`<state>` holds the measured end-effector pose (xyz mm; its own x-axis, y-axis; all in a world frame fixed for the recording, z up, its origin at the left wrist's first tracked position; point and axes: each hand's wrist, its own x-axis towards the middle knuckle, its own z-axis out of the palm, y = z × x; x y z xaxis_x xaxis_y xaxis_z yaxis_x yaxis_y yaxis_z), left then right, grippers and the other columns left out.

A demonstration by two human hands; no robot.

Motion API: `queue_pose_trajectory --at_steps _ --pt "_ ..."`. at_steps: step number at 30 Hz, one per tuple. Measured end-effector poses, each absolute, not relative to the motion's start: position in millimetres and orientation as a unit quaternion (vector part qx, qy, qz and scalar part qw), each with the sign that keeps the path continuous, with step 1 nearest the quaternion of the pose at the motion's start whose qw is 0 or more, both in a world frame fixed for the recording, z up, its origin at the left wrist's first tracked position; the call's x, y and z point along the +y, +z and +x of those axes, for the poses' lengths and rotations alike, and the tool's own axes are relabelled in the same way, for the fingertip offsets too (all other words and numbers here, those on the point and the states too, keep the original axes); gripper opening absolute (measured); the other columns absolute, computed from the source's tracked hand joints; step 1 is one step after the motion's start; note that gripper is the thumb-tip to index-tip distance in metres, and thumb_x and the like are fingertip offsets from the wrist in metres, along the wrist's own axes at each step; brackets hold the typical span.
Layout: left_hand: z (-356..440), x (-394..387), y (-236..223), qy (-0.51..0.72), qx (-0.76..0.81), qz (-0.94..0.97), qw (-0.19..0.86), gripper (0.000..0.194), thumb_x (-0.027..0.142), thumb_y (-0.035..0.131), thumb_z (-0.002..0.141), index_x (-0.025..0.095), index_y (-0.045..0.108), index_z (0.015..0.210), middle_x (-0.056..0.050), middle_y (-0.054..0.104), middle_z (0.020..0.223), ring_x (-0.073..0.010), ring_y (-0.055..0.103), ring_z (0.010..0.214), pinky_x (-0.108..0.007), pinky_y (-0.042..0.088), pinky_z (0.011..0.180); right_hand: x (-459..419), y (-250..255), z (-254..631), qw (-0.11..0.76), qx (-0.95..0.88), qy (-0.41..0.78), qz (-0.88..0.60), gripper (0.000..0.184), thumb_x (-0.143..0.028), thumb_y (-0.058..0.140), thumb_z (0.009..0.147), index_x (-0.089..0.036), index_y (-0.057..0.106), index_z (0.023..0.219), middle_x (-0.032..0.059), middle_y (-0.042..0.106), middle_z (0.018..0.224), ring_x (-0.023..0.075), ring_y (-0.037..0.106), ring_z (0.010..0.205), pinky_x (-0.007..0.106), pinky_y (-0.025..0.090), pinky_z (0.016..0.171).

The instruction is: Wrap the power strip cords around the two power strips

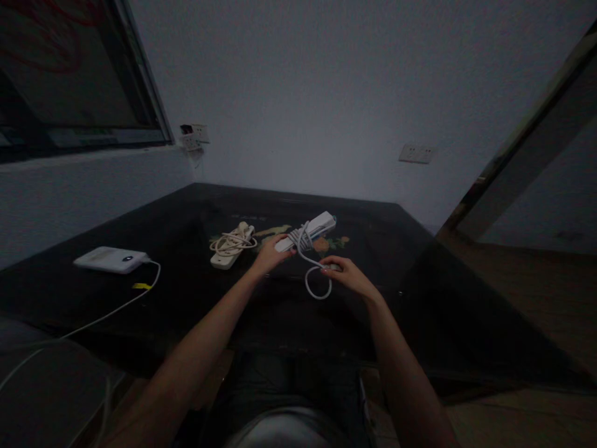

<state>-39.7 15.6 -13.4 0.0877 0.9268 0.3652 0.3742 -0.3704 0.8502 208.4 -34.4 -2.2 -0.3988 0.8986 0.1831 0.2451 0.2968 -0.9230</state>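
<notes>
My left hand grips the near end of a white power strip, which is tilted with its far end up to the right. Its white cord is wound several times around the strip's middle. From the winding, a loose length of cord curls down in a loop toward me. My right hand is closed around the cord's end, where a pale plug seems to sit between the fingers. Left of my hands, a second power strip lies on the table with its beige cord coiled on top.
The black table has a floral print at its middle. A white power bank or similar device lies at the left, its cable running off toward the lower left. Near it is a yellow scrap. Wall sockets are behind the table.
</notes>
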Motion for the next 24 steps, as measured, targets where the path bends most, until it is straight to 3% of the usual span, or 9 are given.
queue_pose_trajectory --at_steps 5,11,16,24 --pt "-41 18 -20 0.465 0.483 0.692 0.268 0.053 0.029 0.075 0.064 0.013 0.062 0.112 -0.012 0.068 0.109 -0.0286 0.064 0.099 -0.041 0.049 0.089 -37 4 212 0.385 -0.715 0.428 -0.397 0.026 -0.034 0.075 0.067 -0.018 0.072 0.087 0.0011 0.067 0.078 0.0143 0.058 0.069 0.026 0.043 0.065" --pt "-42 14 -19 0.424 0.437 0.751 0.255 0.054 0.026 0.075 0.064 0.016 0.061 0.115 -0.012 0.062 0.123 -0.0293 0.057 0.116 -0.044 0.041 0.101 -40 12 225 0.567 -0.561 0.489 -0.352 0.026 -0.035 0.077 0.065 -0.021 0.071 0.086 -0.0021 0.063 0.065 0.0101 0.053 0.054 0.023 0.041 0.053" --pt "-42 8 -17 0.368 0.396 0.8 0.262 0.053 0.026 0.076 0.063 0.018 0.063 0.113 -0.009 0.068 0.113 -0.027 0.063 0.104 -0.04 0.045 0.094 -32 12 239 0.704 -0.457 0.44 -0.321 0.022 -0.031 0.075 0.066 -0.02 0.071 0.085 -0.0022 0.062 0.064 0.0085 0.052 0.055 0.021 0.042 0.051" --pt "-42 -4 -9 0.289 0.328 0.859 0.268 0.052 0.022 0.069 0.071 0.019 0.059 0.121 -0.007 0.068 0.114 -0.0226 0.064 0.101 -0.033 0.046 0.089 -17 1 245 0.768 -0.383 0.388 -0.336 0.025 -0.03 0.076 0.063 -0.019 0.069 0.085 -0.0013 0.063 0.069 0.0089 0.053 0.058 0.021 0.043 0.053"
